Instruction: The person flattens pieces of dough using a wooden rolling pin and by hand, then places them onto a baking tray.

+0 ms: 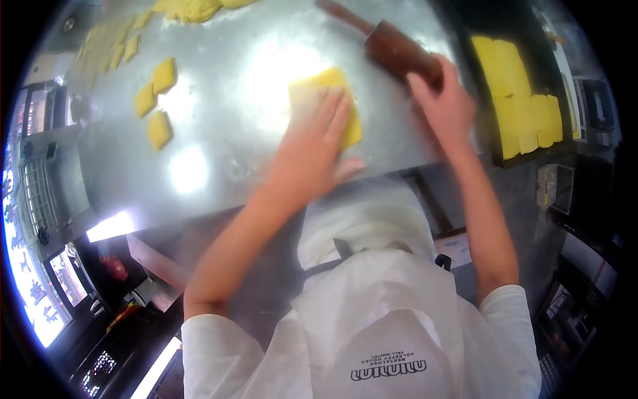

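A flat yellow dough sheet (353, 123) lies on the shiny metal table (226, 126). My left hand (312, 133) rests palm down on it, fingers stretched out together and thumb apart, covering much of its lower left part. To the right, my right hand (442, 100) is wrapped round the near end of a dark red-brown rolling pin (397, 50). The pin slants up and left, and its thin far handle points toward the table's back. It is slightly blurred.
Small yellow dough pieces (159, 130) sit at the left, with more behind them. A larger dough mass (189, 8) is at the back. On the right, flat yellow sheets (518, 120) lie on a dark tray (485, 126). The table's near edge runs by my apron.
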`<state>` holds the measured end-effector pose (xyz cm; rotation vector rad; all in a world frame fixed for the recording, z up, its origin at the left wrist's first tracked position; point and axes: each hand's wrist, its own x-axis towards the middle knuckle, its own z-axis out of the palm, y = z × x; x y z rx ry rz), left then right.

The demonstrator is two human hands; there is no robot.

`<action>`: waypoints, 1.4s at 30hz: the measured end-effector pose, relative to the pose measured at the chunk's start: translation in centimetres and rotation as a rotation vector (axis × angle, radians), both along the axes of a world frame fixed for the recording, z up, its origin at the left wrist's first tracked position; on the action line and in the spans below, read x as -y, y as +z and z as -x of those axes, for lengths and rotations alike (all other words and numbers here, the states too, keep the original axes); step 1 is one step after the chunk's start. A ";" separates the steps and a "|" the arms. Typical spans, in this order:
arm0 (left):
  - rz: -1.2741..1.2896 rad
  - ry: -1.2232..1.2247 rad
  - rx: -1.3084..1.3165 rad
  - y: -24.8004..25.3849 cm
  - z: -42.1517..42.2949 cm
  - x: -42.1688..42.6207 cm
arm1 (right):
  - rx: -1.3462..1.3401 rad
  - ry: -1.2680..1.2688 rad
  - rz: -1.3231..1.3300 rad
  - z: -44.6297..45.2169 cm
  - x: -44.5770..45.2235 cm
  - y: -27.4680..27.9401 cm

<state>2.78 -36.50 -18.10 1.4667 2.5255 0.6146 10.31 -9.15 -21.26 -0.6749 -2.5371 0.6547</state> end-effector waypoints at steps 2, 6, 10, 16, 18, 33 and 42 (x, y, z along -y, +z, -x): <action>-0.020 0.043 -0.058 -0.7 -0.9 -1.7 | 0.004 -0.001 0.009 0.1 -0.1 0.0; -0.050 0.102 -0.082 -1.9 -1.2 -3.0 | 0.029 -0.011 0.029 0.2 -0.1 0.6; -0.093 0.118 -0.081 -2.3 -1.5 -2.3 | 0.024 -0.016 0.002 0.4 0.4 0.6; -0.148 0.315 -0.108 -1.1 -1.6 -0.8 | 0.234 0.053 0.163 0.4 -0.8 3.3; -0.096 0.307 -0.082 -1.9 -1.1 -0.6 | 0.265 0.066 0.255 0.5 -0.7 4.0; -0.075 0.316 -0.129 -3.1 0.1 -0.7 | -0.139 0.658 -0.187 2.7 7.9 4.3; -0.081 0.377 -0.109 -3.0 -0.3 -0.9 | 0.045 0.682 -0.204 4.1 8.7 0.7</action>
